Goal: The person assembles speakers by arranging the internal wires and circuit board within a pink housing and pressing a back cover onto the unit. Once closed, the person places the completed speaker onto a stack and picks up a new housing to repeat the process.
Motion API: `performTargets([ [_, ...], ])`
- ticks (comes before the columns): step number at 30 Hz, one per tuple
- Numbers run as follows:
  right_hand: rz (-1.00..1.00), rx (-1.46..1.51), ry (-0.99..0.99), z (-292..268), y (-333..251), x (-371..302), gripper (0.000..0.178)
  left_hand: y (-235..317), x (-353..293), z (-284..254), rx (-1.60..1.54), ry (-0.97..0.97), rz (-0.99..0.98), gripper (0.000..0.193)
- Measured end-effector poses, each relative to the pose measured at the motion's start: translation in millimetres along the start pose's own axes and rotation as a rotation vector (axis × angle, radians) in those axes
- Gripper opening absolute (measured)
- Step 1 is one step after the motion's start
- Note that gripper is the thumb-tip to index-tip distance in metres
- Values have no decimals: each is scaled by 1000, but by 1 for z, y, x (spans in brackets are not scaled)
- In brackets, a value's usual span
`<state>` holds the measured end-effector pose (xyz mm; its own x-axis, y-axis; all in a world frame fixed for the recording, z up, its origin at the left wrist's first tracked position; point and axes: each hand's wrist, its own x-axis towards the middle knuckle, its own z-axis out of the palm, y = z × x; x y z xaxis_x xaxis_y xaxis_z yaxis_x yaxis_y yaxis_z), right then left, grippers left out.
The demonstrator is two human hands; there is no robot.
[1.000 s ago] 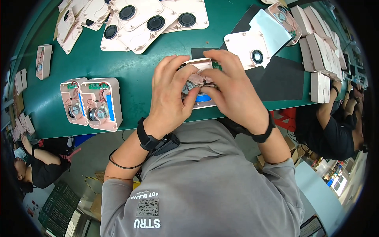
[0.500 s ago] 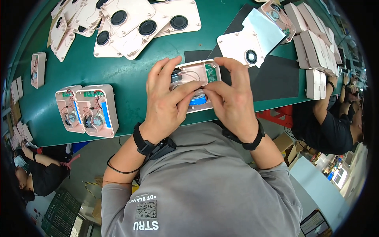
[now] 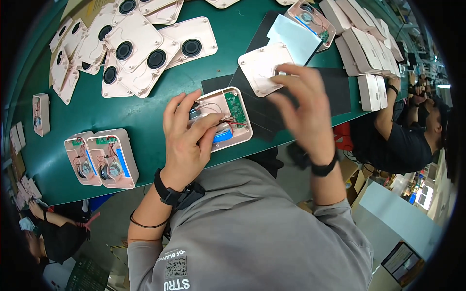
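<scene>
Left hand (image 3: 187, 138) held open case (image 3: 218, 103)

Two similar cases (image 3: 131, 162) lay left on the bench (image 3: 141, 109), the open case near its front edge, then a panel (image 3: 259, 68) partly beneath the blurred right hand (image 3: 310, 114), fingers parted, contact unclear.

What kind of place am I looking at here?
Most likely an electronics assembly workshop: the left hand is on an open pale case with a green circuit board, pale covers lie piled on the green table, and other people are beside it.
</scene>
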<state>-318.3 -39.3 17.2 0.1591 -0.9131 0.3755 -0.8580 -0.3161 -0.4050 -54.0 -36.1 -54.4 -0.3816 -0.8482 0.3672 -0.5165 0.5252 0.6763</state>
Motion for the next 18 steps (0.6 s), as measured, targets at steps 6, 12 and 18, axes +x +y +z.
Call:
performTargets([
  [6,113,20,-241,9,60,-15,20,2,8,0,-50,-15,-17,56],
  [12,66,63,-134,-24,29,-7,10,-2,5,-3,-26,-24,-9,65],
  [18,752,1068,-194,-44,48,-11,15,0,2,2,-19,103,0,84],
])
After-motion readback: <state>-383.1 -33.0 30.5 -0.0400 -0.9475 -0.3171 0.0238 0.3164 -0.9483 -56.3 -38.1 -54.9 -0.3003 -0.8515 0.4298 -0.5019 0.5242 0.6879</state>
